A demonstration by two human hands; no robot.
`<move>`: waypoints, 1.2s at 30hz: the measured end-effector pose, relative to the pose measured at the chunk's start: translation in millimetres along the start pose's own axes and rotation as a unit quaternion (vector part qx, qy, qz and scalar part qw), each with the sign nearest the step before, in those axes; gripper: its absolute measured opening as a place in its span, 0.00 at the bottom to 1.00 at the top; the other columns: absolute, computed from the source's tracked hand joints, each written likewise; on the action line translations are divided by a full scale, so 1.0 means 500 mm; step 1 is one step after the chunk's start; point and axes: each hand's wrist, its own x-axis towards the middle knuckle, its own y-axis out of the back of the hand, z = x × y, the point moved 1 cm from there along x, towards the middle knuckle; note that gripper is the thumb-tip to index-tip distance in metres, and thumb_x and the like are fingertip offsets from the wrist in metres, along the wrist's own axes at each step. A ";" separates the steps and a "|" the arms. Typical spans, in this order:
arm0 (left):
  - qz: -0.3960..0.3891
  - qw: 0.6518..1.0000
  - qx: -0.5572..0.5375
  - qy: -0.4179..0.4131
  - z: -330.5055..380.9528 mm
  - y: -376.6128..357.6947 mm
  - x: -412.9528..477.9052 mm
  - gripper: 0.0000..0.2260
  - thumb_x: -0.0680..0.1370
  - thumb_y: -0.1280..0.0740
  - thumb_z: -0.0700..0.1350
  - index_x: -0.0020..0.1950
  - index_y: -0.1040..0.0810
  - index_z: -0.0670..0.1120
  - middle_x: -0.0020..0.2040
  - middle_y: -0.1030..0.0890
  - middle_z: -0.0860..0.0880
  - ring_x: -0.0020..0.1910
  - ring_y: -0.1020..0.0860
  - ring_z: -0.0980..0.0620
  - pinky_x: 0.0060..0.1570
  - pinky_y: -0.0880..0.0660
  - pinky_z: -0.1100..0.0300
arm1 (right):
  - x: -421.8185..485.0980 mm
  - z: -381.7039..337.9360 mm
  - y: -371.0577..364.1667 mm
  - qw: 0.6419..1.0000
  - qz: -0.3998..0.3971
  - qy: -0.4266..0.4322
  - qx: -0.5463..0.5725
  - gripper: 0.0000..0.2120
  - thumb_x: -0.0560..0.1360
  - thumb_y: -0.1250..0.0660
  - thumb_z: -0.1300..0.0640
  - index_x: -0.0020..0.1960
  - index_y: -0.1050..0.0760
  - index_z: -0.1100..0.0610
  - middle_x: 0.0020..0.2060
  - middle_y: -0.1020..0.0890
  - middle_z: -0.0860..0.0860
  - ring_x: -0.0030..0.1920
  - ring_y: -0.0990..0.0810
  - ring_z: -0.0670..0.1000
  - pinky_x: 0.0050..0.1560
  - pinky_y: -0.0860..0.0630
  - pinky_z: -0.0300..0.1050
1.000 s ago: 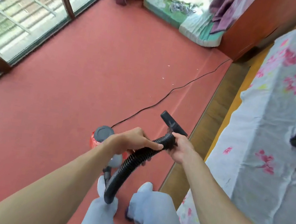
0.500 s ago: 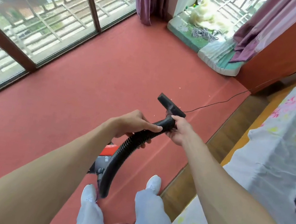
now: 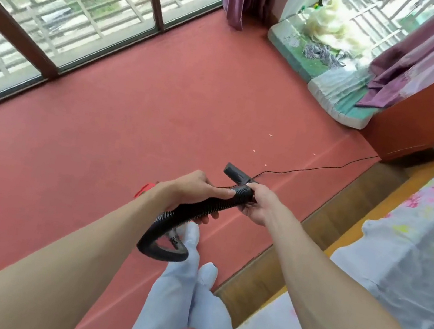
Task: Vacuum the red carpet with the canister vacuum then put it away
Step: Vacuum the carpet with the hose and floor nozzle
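Now, far left: glass doors (image 3: 64, 6), rails outside. Red carpet (image 3: 101, 132) across most of floor, looks clean except few pale crumbs (image 3: 270, 136) ahead, centre-right. Not yet vacuumed there, by the look.

Left hand (image 3: 194, 189) closed over ribbed black hose (image 3: 203, 210), thumb on top, fingers wrapped under. Red sliver of canister (image 3: 142, 191) peeking behind left wrist, rest hidden; on carpet near feet, exact spot cannot tell. Hose loops down below hand, curls by white socks (image 3: 196, 249), far end out of sight.

Right hand (image 3: 256, 203) pinching hose end just behind nozzle (image 3: 235, 173), fingers curled round cuff. Nozzle: short, black, flat mouth, held up off carpet, pointing away and left. No wand seen, so short reach.

Thin black cord (image 3: 323, 168) running from behind nozzle across carpet toward cabinet (image 3: 431, 113) at right. Wood strip (image 3: 323, 223) then bed with floral sheet (image 3: 411, 238) far right. Green mat (image 3: 335, 95) and curtain (image 3: 412, 70) at top right.

Risks, judged: cord lies right across crumb area, could get sucked or snagged by nozzle. Hose loop near feet, trip or kink likely if stepping forward. Pulling hose may tip or drag canister. Short nozzle means bending low; crumbs easily missed. Loose curtain hem and mat fringe could get pulled in near that corner.
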 end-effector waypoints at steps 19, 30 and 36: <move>-0.075 0.991 -0.093 0.066 -0.013 0.061 0.208 0.23 0.76 0.28 0.55 0.47 0.21 0.33 0.39 0.16 0.34 0.38 0.18 0.36 0.49 0.20 0.34 | 0.208 -0.082 -0.051 0.993 0.050 -0.020 -0.103 0.15 0.80 0.38 0.59 0.65 0.29 0.62 0.52 0.22 0.60 0.40 0.22 0.55 0.34 0.24 0.48; 0.024 0.980 -0.167 0.108 -0.051 -0.026 0.343 0.22 0.79 0.32 0.54 0.47 0.20 0.33 0.41 0.15 0.36 0.29 0.18 0.44 0.33 0.19 0.55 | 0.376 -0.095 -0.027 0.978 0.037 0.001 -0.206 0.15 0.78 0.33 0.61 0.61 0.30 0.67 0.44 0.20 0.60 0.38 0.21 0.56 0.35 0.21 0.48; 0.087 0.968 -0.189 0.138 -0.100 -0.120 0.430 0.30 0.71 0.32 0.64 0.47 0.20 0.35 0.41 0.15 0.41 0.37 0.15 0.43 0.40 0.17 0.50 | 0.491 -0.047 0.025 0.957 0.014 -0.018 -0.288 0.15 0.76 0.32 0.59 0.57 0.25 0.69 0.43 0.20 0.61 0.41 0.20 0.59 0.49 0.20 0.58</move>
